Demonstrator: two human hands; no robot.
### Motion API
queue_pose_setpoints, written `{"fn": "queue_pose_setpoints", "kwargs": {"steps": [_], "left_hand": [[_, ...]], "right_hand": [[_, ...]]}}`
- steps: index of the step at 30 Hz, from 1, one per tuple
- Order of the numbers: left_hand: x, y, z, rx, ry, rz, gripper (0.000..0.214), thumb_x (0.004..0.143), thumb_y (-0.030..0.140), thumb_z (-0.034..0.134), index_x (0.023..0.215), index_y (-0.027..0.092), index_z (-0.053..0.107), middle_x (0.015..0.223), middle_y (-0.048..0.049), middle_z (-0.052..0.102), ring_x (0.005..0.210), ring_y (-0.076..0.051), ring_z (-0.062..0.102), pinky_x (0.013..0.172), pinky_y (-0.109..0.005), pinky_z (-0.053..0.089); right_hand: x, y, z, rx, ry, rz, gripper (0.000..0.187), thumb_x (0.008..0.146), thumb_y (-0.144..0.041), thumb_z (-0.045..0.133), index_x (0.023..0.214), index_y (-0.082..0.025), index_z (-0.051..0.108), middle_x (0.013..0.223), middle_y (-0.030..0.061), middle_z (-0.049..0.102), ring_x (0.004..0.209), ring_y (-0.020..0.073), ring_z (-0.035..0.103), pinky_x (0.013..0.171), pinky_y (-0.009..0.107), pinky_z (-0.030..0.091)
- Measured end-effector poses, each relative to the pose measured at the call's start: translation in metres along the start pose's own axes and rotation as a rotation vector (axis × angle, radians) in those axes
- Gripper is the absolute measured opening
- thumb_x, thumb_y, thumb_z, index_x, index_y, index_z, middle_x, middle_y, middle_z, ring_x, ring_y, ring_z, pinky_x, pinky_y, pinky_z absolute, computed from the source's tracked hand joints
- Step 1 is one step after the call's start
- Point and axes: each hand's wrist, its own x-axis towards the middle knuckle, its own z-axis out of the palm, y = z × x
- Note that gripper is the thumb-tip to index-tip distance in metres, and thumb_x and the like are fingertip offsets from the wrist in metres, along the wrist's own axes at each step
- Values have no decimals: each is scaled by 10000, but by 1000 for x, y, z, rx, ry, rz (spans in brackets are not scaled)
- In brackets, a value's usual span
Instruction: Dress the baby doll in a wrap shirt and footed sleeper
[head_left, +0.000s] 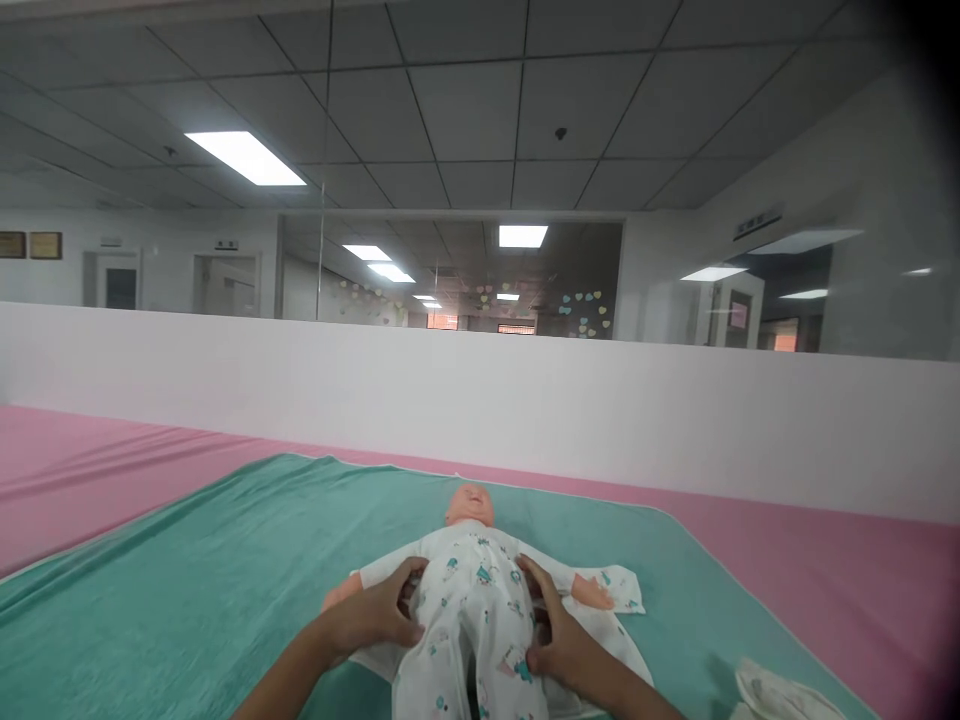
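Observation:
A baby doll (471, 503) lies on its back, head away from me and arms spread. It has a plain white long-sleeved top (391, 566). White baby pants (480, 610) with a small teal print cover its torso up to the chest, and a dark gap shows between the two legs. My left hand (386, 605) curls around the pants' left side, thumb low and fingers tucked in by the waist. On the opposite side, my right hand (559, 630) grips them likewise. A matching printed garment (624, 588) lies spread under the doll's arm at right. The doll's legs are hidden.
A teal blanket (187, 570) lies beneath the doll, over a pink sheet (847, 570). Bunched white cloth (784, 692) sits at the lower right. Behind stands a low white wall (450, 390) with glass above it, showing ceiling lights and doorways.

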Motion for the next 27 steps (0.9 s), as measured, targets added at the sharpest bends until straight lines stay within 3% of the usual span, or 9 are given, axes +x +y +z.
{"fn": "queue_pose_setpoints", "kwargs": {"steps": [3,8,12,17,19,22,24,27], "left_hand": [[2,-1,6,43,15,-51,830,532,319,704,1280,283,345,1064,-3,542,918,-196,535,806,-282,407],[2,4,23,135,128,-47,672,549,322,692,1171,236,452,1013,-11,582,927,-228,536,775,-286,408],[2,0,36,172,252,45,479,589,345,676,1032,209,557,1069,-22,591,1021,-255,489,852,-305,384],[4,-6,51,285,383,199,253,741,444,547,819,208,592,1013,-44,606,1008,-253,490,878,-326,373],[4,-6,59,353,439,240,258,796,446,478,737,210,564,913,-53,612,935,-239,516,836,-328,385],[3,-3,67,419,517,178,300,826,433,418,654,203,504,765,-55,598,810,-230,537,730,-327,385],[2,-1,68,358,549,123,294,827,411,398,644,198,484,716,-44,593,754,-219,541,680,-314,371],[1,2,66,183,576,107,253,810,374,399,645,193,464,680,-18,572,720,-199,532,653,-297,362]], "right_hand": [[5,3,-6,17,2,54,1300,377,-666,773,1429,-246,135,1426,153,226,1292,337,261,1050,428,231],[13,15,-7,59,-14,-10,1315,352,-605,816,1404,-179,152,1411,181,248,1285,323,289,1075,420,194],[9,5,-4,149,-18,-26,1135,394,-604,804,1330,-190,312,1314,150,406,1207,324,393,1038,419,276],[3,-16,-6,144,-49,-20,872,484,-573,782,1196,-195,449,1140,90,528,1073,296,492,940,398,384],[4,-17,-4,43,-8,-40,786,487,-574,775,1117,-188,506,1062,68,539,1014,280,507,901,383,404],[1,-14,3,-195,101,-110,505,601,-561,708,912,-183,583,961,49,528,928,249,505,831,354,418],[-5,-15,9,-359,180,-168,332,723,-513,615,775,-187,582,885,43,537,875,229,499,792,335,411],[-15,-21,17,-505,280,-150,258,822,-392,480,671,-196,552,758,31,570,773,204,510,718,299,401]]}}
